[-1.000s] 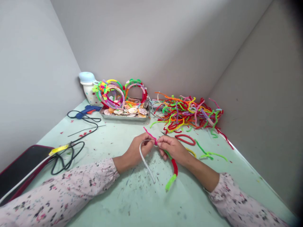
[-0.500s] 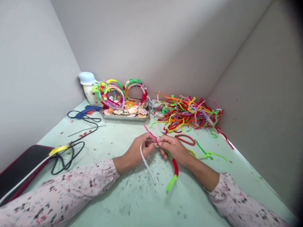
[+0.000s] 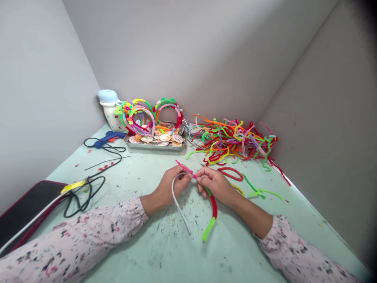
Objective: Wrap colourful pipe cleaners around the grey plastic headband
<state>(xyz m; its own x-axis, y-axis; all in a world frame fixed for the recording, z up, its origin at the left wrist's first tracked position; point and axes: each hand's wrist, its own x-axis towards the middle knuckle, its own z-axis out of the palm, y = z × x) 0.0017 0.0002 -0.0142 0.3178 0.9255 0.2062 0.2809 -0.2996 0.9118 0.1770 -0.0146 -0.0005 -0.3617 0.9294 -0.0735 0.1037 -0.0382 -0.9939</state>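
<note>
Between my hands is a headband [image 3: 212, 206], its right part wrapped in green and red fuzzy pipe cleaner and its left part a bare grey band curving down. My left hand [image 3: 171, 184] pinches the bare side close to the middle. A pink pipe cleaner [image 3: 184, 166] winds round the band there, its loose end sticking up to the left over my left fingers. My right hand [image 3: 216, 184] is closed on the wrapped side, fingertips at the pink winding. The fingers hide part of the band.
A metal tray [image 3: 156, 147] of seashells with decorated headbands [image 3: 143, 122] stands at the back, beside a white cup [image 3: 111, 114] and a blue glue gun [image 3: 107, 138]. Pipe cleaners [image 3: 235, 141] are heaped back right. A black cable [image 3: 97, 196] and dark tablet [image 3: 32, 208] lie left.
The headband has turned slightly, both its ends swinging a little left and down. The pink pipe cleaner's loose end has tipped further left and lower.
</note>
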